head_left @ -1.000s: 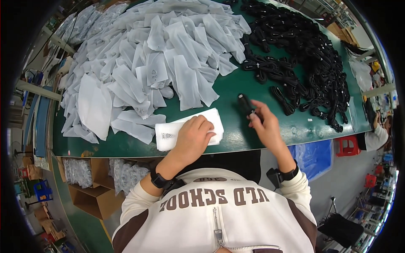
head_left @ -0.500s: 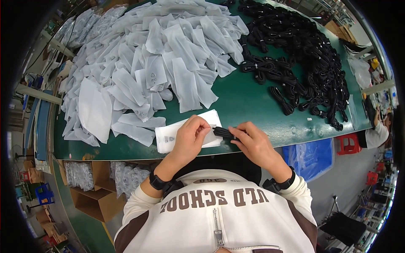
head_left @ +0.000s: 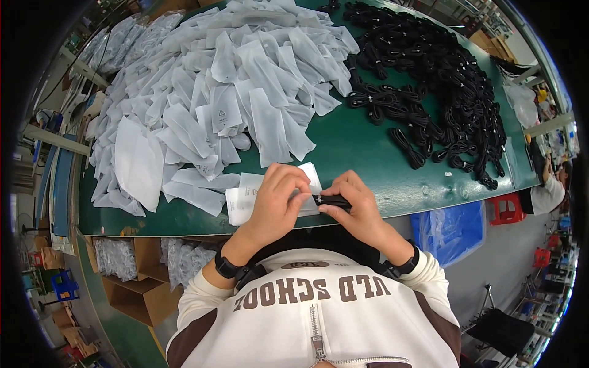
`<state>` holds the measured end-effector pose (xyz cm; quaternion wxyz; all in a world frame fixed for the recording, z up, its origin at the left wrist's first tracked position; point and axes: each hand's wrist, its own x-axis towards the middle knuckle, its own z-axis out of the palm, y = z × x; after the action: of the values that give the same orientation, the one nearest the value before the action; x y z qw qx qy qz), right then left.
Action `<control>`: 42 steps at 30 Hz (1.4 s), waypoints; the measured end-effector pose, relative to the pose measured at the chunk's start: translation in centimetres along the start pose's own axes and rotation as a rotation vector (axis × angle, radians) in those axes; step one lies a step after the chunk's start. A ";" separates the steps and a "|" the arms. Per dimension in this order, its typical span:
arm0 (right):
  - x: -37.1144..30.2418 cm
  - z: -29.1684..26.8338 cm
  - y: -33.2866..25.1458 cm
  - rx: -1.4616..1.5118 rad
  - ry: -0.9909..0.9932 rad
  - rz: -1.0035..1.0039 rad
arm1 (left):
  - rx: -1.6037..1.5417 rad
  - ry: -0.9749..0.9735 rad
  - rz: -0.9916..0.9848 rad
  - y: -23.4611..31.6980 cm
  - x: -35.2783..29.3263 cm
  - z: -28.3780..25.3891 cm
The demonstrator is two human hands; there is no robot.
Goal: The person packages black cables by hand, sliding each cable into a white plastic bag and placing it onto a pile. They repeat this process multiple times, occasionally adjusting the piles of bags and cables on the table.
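In front of me a stack of flat white plastic bags [head_left: 238,210] lies near the table's front edge. Over it is my left hand [head_left: 279,197], closed, pinching the top bag [head_left: 250,183] close to its end. My right hand [head_left: 356,205] grips a coiled black cable [head_left: 334,201] between thumb and fingers. The cable's front end meets the left fingertips at the bag's edge; how far it reaches into the bag is hidden by the fingers.
Filled, frosted white bags [head_left: 184,129] form a large heap at the left and centre of the green table [head_left: 350,147]. Coiled black cables [head_left: 423,116] are piled at the right. Below the table stand cardboard boxes [head_left: 144,297] and a blue plastic-lined bin [head_left: 448,230]. A red stool [head_left: 507,210] is further right.
My right hand has moved left, bringing the cable up to the left fingertips. The top bag has shifted and lifted a little with my left hand.
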<state>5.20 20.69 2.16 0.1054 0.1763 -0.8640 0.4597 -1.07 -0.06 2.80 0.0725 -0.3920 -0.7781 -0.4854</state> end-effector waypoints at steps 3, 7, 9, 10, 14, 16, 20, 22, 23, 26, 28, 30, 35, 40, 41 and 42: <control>1.1 0.5 -0.9 0.121 0.128 -0.036 | -0.108 0.018 -0.112 -0.1 0.0 -0.8; 1.7 1.4 -1.1 0.354 0.234 -0.070 | -0.373 0.027 -0.288 -0.7 0.8 -2.4; 2.2 0.6 -1.5 0.280 0.249 -0.090 | -0.611 0.172 -0.255 -1.3 1.4 -3.0; 2.4 -0.3 -1.8 0.204 0.267 -0.105 | -0.752 0.212 -0.353 -1.7 1.8 -4.3; 2.5 -4.3 -0.2 -0.251 0.386 -0.015 | -0.724 0.537 -0.433 -5.7 4.2 -13.1; 2.1 -6.9 2.2 -0.583 0.443 0.048 | -0.515 0.665 -0.420 -5.3 5.0 -14.1; -1.6 -10.2 8.0 -1.034 0.366 0.200 | 0.167 0.564 -0.166 -4.3 3.8 -10.2; -2.0 -10.0 9.1 -1.124 0.296 0.236 | 0.064 0.178 -0.245 -1.7 1.5 -6.2; -2.1 -9.7 9.3 -1.070 0.305 0.238 | -0.019 0.027 -0.221 -0.9 0.7 -4.2; -2.3 -8.7 8.7 -0.954 0.321 0.244 | 0.067 -0.052 0.011 -1.1 -0.9 0.7; -2.0 -7.0 6.6 -0.362 0.292 0.418 | 0.174 -0.083 -0.015 -1.1 -1.3 2.1; -1.8 -5.3 4.4 -0.257 0.233 0.373 | 0.227 -0.103 -0.023 -1.3 -1.6 2.4; -2.2 -3.4 0.7 -0.067 0.065 0.165 | -0.016 -0.078 -0.277 -1.7 -2.1 2.0; -2.5 -3.4 0.0 -0.143 0.042 0.047 | -0.216 0.012 -0.425 -1.4 -1.9 1.6; -2.5 -3.5 0.0 -0.177 0.018 0.013 | -0.245 0.023 -0.434 -1.3 -1.8 1.5; -2.5 -3.5 0.0 -0.209 -0.006 -0.020 | -0.246 0.023 -0.433 -1.2 -1.8 1.5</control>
<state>7.55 24.09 3.26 0.1254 0.1744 -0.9057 0.3655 -0.28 -0.11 0.32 -0.0726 -0.2166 -0.7783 -0.5849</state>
